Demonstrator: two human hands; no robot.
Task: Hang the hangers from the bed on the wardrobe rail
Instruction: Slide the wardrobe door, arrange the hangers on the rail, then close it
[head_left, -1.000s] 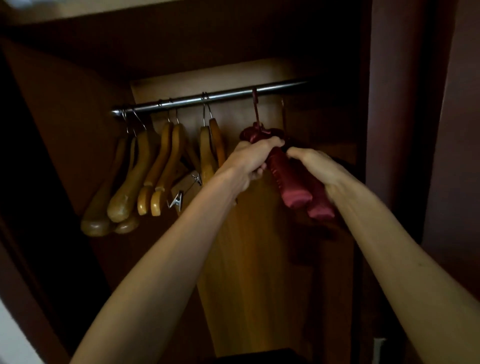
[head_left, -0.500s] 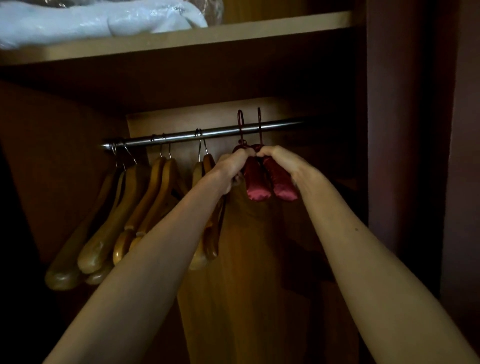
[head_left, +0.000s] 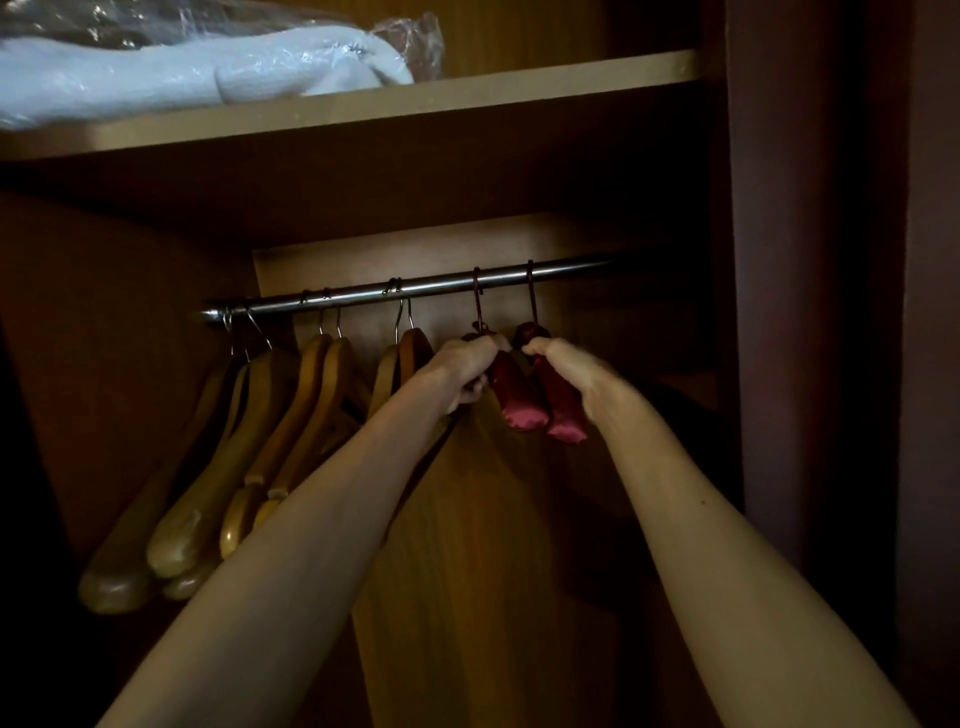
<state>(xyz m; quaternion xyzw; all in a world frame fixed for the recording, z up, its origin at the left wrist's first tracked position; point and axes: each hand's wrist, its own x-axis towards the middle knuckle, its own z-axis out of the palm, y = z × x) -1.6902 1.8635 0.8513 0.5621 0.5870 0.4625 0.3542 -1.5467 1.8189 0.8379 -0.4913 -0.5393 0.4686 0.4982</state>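
Note:
Two padded red satin hangers hang by their hooks on the metal wardrobe rail (head_left: 447, 283). My left hand (head_left: 467, 369) grips the top of the left red hanger (head_left: 514, 395). My right hand (head_left: 566, 369) grips the top of the right red hanger (head_left: 563, 410). The two hooks sit a short way apart on the rail, right of the wooden hangers. Both arms reach up into the dim wardrobe.
Several wooden hangers (head_left: 270, 441) hang on the rail's left half. A shelf (head_left: 467, 98) above the rail carries white bedding in clear plastic (head_left: 182, 78). A dark wardrobe side panel (head_left: 810, 312) stands at the right. The rail's right end lies in shadow.
The second red hanger's hook went over the rail and now sits further right, apart from the first. Both hands rose with the hangers, and the view tilted up to show the shelf.

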